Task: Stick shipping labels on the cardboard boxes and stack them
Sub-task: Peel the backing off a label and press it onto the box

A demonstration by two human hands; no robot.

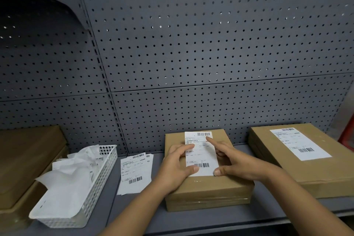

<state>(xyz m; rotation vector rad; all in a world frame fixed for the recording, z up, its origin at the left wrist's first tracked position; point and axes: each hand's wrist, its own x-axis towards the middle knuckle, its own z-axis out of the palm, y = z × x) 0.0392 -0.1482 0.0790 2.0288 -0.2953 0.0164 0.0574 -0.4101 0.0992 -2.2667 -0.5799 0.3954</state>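
Label (201,156) text illegible; left hand (176,166) covers its edge.

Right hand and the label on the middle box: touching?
Touching. The head view shows the right hand with its index fingertip pressed on the label just below the top barcode, and its thumb on the label's lower right corner.
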